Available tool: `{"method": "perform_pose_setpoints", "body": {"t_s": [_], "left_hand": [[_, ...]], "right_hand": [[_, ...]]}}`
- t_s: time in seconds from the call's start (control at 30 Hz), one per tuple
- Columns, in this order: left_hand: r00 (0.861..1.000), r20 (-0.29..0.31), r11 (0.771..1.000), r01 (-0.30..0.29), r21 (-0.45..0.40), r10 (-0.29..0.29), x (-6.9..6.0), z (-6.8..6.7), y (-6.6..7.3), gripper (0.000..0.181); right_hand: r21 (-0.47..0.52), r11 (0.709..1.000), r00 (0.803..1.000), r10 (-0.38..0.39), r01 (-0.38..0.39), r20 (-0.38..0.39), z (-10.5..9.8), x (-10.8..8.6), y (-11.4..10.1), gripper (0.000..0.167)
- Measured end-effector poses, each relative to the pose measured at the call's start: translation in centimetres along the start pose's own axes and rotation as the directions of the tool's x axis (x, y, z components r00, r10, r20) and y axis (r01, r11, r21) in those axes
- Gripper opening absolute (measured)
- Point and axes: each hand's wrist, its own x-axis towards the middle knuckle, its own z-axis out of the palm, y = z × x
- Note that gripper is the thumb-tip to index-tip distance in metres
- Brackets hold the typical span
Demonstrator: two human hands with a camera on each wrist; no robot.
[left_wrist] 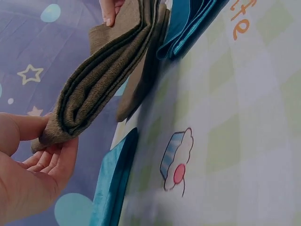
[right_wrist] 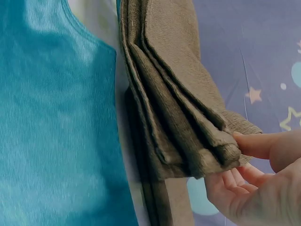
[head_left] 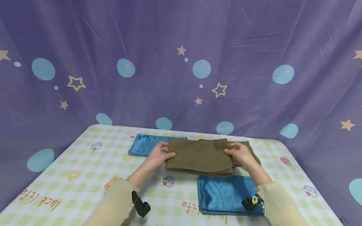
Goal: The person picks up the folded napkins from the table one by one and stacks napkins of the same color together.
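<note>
Above the green-checked worktop [head_left: 90, 175], we see a folded, rectangular brown fabric cloth [head_left: 199, 156] between the left hand [head_left: 157, 154] and right hand [head_left: 241, 154], each pinching one end, just beyond a folded blue fabric cloth [head_left: 226, 194].

The head view looks forward and down across the table [head_left: 85, 175] to the curtain [head_left: 158, 31], while the left and right wrist views, turned sideways, look from much closer at opposite ends of the held brown cloth [head_left: 199, 156] that all three share
</note>
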Motion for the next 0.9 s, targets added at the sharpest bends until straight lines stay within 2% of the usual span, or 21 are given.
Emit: {"method": "perform_pose_setpoints", "body": {"t_s": [0.17, 0.47, 0.9], "left_hand": [[1.000, 0.027, 0.999, -0.005, -0.054, 0.007, 0.6, 1.0, 0.0, 0.047], [0.998, 0.059, 0.994, -0.003, -0.110, 0.009, 1.4, 2.3, 0.1, 0.050], [0.992, 0.120, 0.978, -0.006, -0.211, 0.032, 2.2, 4.4, 0.7, 0.053]], "right_hand": [[0.015, 1.000, 0.999, 0.023, -0.022, -0.045, -0.7, 0.1, 0.2, 0.054], [0.062, 0.998, 0.998, 0.020, -0.017, -0.058, -2.3, 0.6, 0.4, 0.055], [0.118, 0.991, 0.992, 0.071, -0.058, -0.102, -4.8, 1.3, 1.1, 0.059]]}}
